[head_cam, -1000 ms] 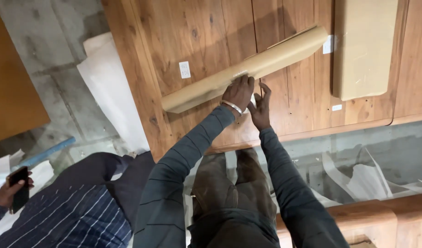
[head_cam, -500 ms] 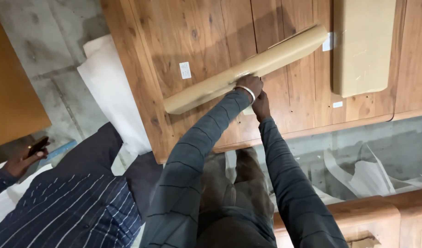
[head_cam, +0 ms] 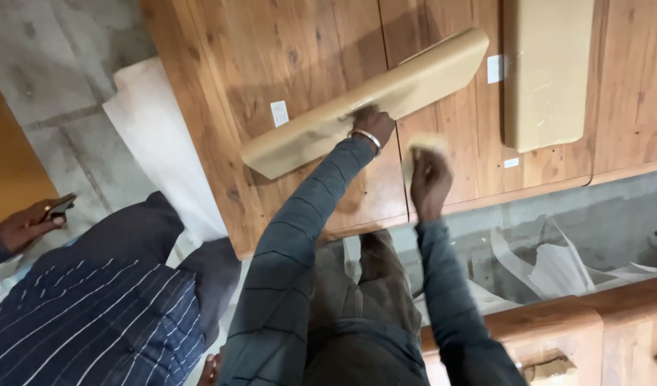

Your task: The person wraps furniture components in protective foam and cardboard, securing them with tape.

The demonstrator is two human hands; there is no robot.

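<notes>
Left hand (head_cam: 372,127) pressed on the near edge of the long tan panel (head_cam: 364,100), fingers curled over it, silver bangle at the wrist. Right hand (head_cam: 430,180) closed around a small tan pad (head_cam: 423,145), blurred, held against the wooden surface (head_cam: 300,50) just beside the panel's lower edge. Panel lay slantwise across the boards, one end near the white sticker (head_cam: 279,113), the other toward a second tan panel (head_cam: 547,71), well apart from it. Bare wood open above and left of the panel. Surface's front edge close under the right wrist. White paper sheet (head_cam: 157,143) along the left edge. Beside, a person in a striped shirt (head_cam: 92,314), hand holding a dark phone (head_cam: 55,209).
</notes>
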